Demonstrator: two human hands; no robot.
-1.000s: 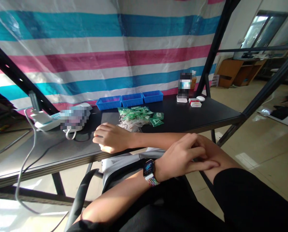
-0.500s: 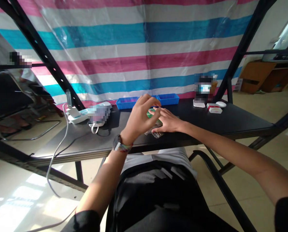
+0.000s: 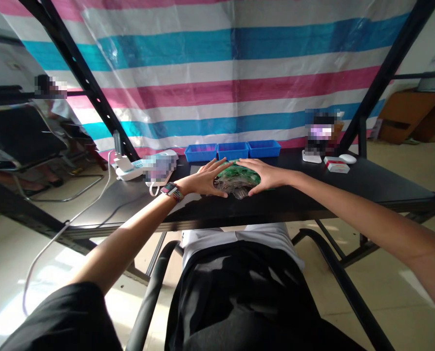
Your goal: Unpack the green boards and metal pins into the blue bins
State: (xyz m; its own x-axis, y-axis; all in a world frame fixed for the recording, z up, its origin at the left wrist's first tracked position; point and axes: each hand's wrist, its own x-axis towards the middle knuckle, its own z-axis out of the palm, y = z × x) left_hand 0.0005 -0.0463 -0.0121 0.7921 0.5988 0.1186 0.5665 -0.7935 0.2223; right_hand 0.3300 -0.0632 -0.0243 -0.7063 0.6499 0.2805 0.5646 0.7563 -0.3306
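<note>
A heap of clear, crinkled plastic with green parts (image 3: 238, 181) lies near the front middle of the black table. I cannot make out whether it is one bag or several small packets. My left hand (image 3: 202, 181) is at its left side, with fingers and thumb spread in a curve around it. On the opposite side my right hand (image 3: 267, 174) is spread the same way, thumb toward me. Both hands are at the edges of the plastic; neither closes on it. A watch and a woven band (image 3: 172, 191) are on my left wrist.
Three blue trays (image 3: 232, 150) stand in a row behind the plastic. At the left are a power strip (image 3: 129, 170) and a cable (image 3: 67, 226). To the right sit a small white-and-red box (image 3: 336, 165) and a white mouse (image 3: 348, 159). A person (image 3: 58, 105) sits far left.
My left hand has come down from above the plastic to its left side, opening out. My right hand has shifted to the right side. More of the green plastic shows, and the view has turned slightly left.
</note>
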